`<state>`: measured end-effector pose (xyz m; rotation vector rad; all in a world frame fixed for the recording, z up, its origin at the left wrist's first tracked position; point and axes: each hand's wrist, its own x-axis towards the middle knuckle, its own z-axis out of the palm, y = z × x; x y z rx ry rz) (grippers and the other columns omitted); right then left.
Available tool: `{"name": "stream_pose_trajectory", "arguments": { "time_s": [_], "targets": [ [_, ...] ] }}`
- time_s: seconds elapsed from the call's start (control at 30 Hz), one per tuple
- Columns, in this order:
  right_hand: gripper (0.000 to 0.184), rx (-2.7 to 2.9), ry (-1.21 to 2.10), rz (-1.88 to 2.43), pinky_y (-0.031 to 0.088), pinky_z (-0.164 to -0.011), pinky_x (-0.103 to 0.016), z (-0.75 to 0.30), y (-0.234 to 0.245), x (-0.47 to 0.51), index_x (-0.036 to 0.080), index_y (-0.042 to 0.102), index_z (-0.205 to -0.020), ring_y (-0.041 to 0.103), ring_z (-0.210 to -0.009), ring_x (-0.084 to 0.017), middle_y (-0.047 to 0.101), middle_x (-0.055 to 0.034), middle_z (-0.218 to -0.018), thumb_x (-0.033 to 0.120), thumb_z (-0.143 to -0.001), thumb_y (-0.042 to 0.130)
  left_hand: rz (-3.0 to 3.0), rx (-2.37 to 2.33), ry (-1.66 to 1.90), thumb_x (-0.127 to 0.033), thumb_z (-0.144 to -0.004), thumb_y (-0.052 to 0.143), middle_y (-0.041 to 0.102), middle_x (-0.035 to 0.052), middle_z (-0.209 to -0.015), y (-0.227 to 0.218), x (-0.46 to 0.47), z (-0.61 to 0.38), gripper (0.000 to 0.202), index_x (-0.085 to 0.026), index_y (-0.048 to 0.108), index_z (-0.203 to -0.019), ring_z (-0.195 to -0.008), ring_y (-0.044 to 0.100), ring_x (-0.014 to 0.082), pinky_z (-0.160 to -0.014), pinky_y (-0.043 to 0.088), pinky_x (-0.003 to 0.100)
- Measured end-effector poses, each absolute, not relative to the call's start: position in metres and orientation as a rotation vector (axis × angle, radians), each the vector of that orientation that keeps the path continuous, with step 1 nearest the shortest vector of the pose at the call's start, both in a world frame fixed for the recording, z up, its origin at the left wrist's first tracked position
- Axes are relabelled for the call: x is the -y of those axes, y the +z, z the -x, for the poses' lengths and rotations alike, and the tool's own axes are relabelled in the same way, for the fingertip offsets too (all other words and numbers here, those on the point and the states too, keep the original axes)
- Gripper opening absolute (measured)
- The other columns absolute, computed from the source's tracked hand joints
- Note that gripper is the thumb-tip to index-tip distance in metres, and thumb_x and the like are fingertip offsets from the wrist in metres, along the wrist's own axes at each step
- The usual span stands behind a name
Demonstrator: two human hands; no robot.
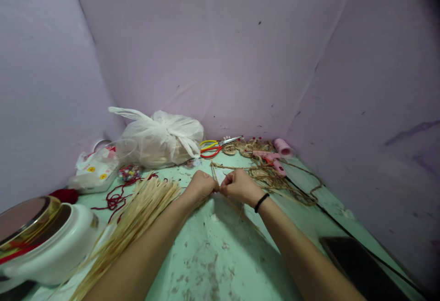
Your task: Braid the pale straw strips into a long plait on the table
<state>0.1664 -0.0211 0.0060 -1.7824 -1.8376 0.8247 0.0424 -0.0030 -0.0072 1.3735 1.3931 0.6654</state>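
My left hand [201, 186] and my right hand [239, 186] meet at the middle of the pale green table [213, 255], both with fingers curled into a pinch. Between them they grip a thin strand of jute twine [220, 169] that runs back toward a loose tangle of twine [275, 179]. A black band sits on my right wrist. A bundle of pale straw sticks [137, 218] lies fanned out just left of my left forearm.
At the back stand a tied white plastic bag [161, 138], red and yellow scissors [213, 148], a pink glue gun [271, 158] and a pink spool [282, 147]. Red cord [115, 200], a bead cup [129, 172] and a white pot [44, 241] lie left. A dark phone [360, 269] rests right.
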Motion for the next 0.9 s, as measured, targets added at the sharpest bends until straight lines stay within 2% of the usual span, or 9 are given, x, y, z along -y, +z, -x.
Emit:
{"name": "stream_pose_trajectory", "arguments": {
  "time_s": [0.2, 0.33, 0.43, 0.5, 0.6, 0.7, 0.77, 0.83, 0.9],
  "targets": [
    [0.013, 2.010, 0.566, 1.755, 0.025, -0.046, -0.025, -0.151, 0.016, 0.035, 0.016, 0.066, -0.048, 0.047, -0.046, -0.013, 0.057, -0.0059, -0.046, 0.013, -0.054, 0.055, -1.146, -1.398, 0.603, -0.010, -0.052, 0.046, 0.032, -0.0044, -0.031, 0.000, 0.007, -0.040, 0.020, -0.017, 0.033, -0.040, -0.029, 0.023, 0.0032, -0.034, 0.011, 0.019],
    [0.014, 2.064, 0.574, 1.695, 0.028, -0.048, -0.024, -0.153, 0.013, 0.034, 0.017, 0.068, -0.053, 0.048, -0.048, -0.013, 0.060, -0.0044, -0.050, 0.013, -0.056, 0.056, -1.166, -1.269, 0.571, -0.010, -0.050, 0.048, 0.038, -0.0039, -0.034, 0.004, 0.004, -0.032, 0.014, -0.014, 0.038, -0.041, -0.027, 0.025, 0.0022, -0.032, 0.011, 0.018],
    [0.008, 2.032, 0.782, 1.699, 0.027, -0.044, -0.023, -0.163, 0.012, 0.027, 0.017, 0.066, -0.051, 0.045, -0.045, -0.011, 0.057, -0.0021, -0.046, 0.018, -0.056, 0.060, -1.210, -1.244, 0.533, -0.013, -0.050, 0.052, 0.038, -0.0048, -0.034, 0.001, 0.000, -0.027, 0.013, -0.014, 0.041, -0.043, -0.027, 0.025, 0.0028, -0.030, 0.010, 0.018],
    [0.010, 1.869, 0.910, 1.722, 0.028, -0.042, -0.021, -0.169, 0.012, 0.023, 0.015, 0.061, -0.050, 0.044, -0.043, -0.010, 0.054, -0.0014, -0.044, 0.021, -0.058, 0.061, -1.218, -1.221, 0.502, -0.017, -0.051, 0.054, 0.039, -0.0049, -0.035, -0.002, -0.003, -0.024, 0.012, -0.014, 0.044, -0.045, -0.026, 0.025, 0.0027, -0.030, 0.010, 0.018],
    [0.008, 1.459, 1.144, 1.681, 0.033, -0.044, -0.018, -0.169, 0.013, 0.021, 0.014, 0.056, -0.054, 0.046, -0.044, -0.008, 0.054, -0.0002, -0.047, 0.013, -0.062, 0.055, -1.235, -1.181, 0.507, -0.019, -0.052, 0.054, 0.041, -0.0051, -0.036, -0.004, -0.004, -0.023, 0.010, -0.014, 0.046, -0.049, -0.026, 0.025, 0.0026, -0.030, 0.010, 0.018],
    [0.010, 1.212, 1.544, 1.561, 0.037, -0.044, -0.018, -0.158, 0.012, 0.025, 0.014, 0.052, -0.058, 0.048, -0.042, -0.008, 0.053, 0.0011, -0.047, 0.008, -0.066, 0.048, -1.265, -1.166, 0.532, -0.017, -0.052, 0.052, 0.041, -0.0051, -0.036, -0.002, -0.003, -0.023, 0.006, -0.013, 0.048, -0.050, -0.026, 0.025, 0.0031, -0.030, 0.010, 0.018],
    [0.014, 1.201, 1.596, 1.557, 0.031, -0.038, -0.018, -0.152, 0.008, 0.027, 0.014, 0.050, -0.055, 0.041, -0.035, -0.006, 0.050, 0.0021, -0.045, 0.008, -0.066, 0.045, -1.290, -1.159, 0.540, -0.016, -0.053, 0.050, 0.039, -0.0052, -0.035, 0.000, -0.002, -0.024, 0.006, -0.013, 0.048, -0.049, -0.026, 0.025, 0.0032, -0.030, 0.010, 0.018],
    [0.016, 1.245, 1.494, 1.588, 0.021, -0.034, -0.018, -0.150, 0.004, 0.027, 0.013, 0.049, -0.050, 0.030, -0.032, -0.004, 0.047, 0.0028, -0.042, 0.007, -0.064, 0.046, -1.318, -1.165, 0.533, -0.015, -0.053, 0.050, 0.037, -0.0055, -0.033, 0.001, -0.001, -0.025, 0.007, -0.013, 0.047, -0.047, -0.026, 0.024, 0.0034, -0.030, 0.011, 0.018],
    [0.015, 1.283, 1.397, 1.597, 0.017, -0.034, -0.019, -0.151, 0.000, 0.025, 0.013, 0.051, -0.048, 0.027, -0.032, -0.003, 0.047, 0.0030, -0.041, 0.006, -0.061, 0.047, -1.349, -1.182, 0.521, -0.014, -0.052, 0.050, 0.036, -0.0057, -0.032, 0.000, -0.001, -0.024, 0.008, -0.013, 0.047, -0.045, -0.026, 0.025, 0.0037, -0.030, 0.012, 0.018]
  ]
}}
